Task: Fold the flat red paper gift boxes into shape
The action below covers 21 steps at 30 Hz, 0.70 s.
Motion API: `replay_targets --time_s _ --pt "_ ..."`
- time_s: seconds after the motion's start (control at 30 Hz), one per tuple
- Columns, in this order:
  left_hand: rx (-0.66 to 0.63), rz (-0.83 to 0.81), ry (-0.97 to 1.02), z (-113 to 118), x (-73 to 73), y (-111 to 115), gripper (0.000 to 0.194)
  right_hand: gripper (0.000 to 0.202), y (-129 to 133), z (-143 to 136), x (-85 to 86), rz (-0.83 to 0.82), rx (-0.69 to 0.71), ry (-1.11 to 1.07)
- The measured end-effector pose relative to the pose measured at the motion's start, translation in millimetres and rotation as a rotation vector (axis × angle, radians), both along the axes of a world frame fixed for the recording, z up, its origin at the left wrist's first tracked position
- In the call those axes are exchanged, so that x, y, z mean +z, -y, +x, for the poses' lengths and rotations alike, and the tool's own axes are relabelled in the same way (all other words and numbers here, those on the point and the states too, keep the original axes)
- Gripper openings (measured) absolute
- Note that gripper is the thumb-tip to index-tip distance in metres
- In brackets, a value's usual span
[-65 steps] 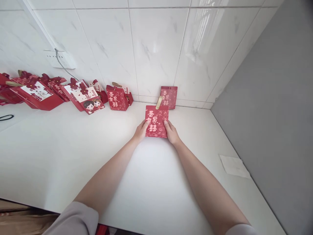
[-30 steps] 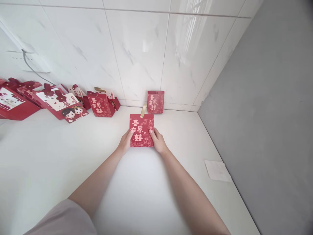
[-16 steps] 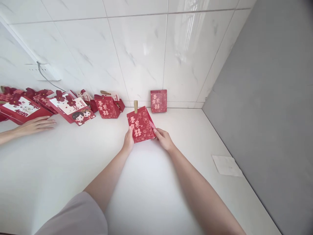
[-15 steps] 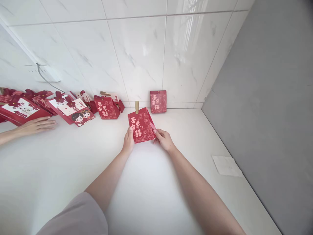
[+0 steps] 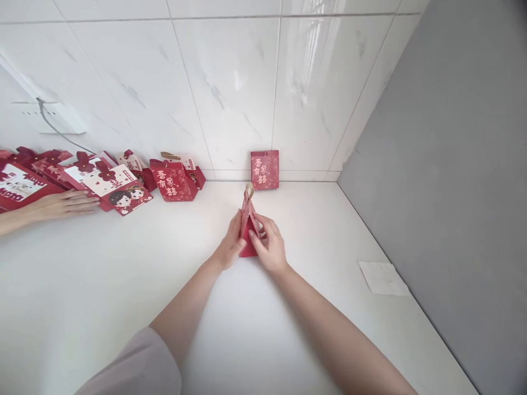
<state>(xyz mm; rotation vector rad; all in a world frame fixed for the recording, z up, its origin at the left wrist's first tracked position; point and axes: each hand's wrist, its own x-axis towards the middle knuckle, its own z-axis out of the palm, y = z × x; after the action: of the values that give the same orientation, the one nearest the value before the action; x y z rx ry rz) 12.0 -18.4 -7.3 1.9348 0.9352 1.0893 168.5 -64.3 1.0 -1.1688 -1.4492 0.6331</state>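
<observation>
left hand (image 5: 231, 241) and right hand (image 5: 273, 247) holding red box (image 5: 247, 248) between them | end fold seemingly being handled, partly hidden | calls for light, even pressure

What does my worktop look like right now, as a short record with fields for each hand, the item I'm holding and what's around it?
Left hand: left hand against the left side of the small red box
Right hand: right hand gripping its right side
Held item: narrow side facing the camera, gold loop on top
Behind: patterned box upright by the tiled wall
Far left: another person's hand beside decorated boxes
Right side: white sheet, flat
</observation>
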Motion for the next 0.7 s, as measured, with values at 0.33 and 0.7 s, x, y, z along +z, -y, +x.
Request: replay_targets --time_s 0.33,0.7 --pt "-0.039 -0.191 0.212 -1 -4.8 -9 0.069 0.086 -14 28 -7.7 -0.178 0.505 -0.260" --pt "-0.077 -0.203 0.245 2 -6.5 -6 0.062 0.081 -15 34 -7.7 -0.196 0.582 -0.398"
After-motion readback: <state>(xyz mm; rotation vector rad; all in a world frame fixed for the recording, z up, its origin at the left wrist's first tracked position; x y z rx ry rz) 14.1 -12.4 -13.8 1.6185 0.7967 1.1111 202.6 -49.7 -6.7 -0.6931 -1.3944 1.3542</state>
